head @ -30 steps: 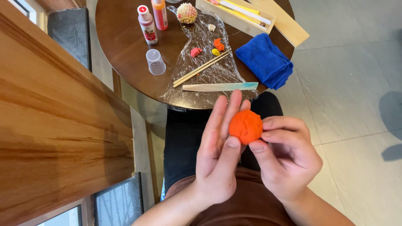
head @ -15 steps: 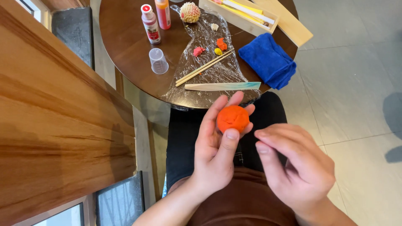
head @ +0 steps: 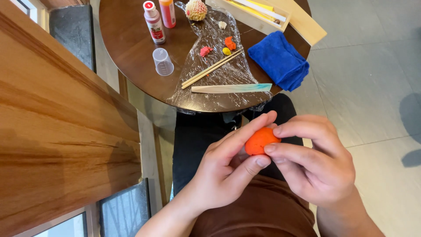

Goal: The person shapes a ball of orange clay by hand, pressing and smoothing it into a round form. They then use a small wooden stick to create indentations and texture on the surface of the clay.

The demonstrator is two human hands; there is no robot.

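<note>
The orange clay ball (head: pixel 259 140) looks matt and soft. The round counter (head: pixel 127 39) is dark polished wood, partly under crinkled glossy plastic film (head: pixel 219 81). The blue cloth (head: pixel 279 60) is fluffy; the measuring cup (head: pixel 162 61) is clear plastic.

Round dark wooden table (head: pixel 131 48) on pale grey tiled floor (head: pixel 364 66), beside a broad wooden ledge (head: pixel 52 131).

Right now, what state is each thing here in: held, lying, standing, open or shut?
Orange clay ball: held between the fingers of both hands, above the lap.
Left hand: cupped under the ball.
Right hand: pinching the ball.
Two paint bottles: upright, capped.
Clear cup: standing mouth down.
Blue cloth: folded, lying flat.
Plastic wrap: spread out, crinkled.
Sticks: lying on the wrap.
</note>
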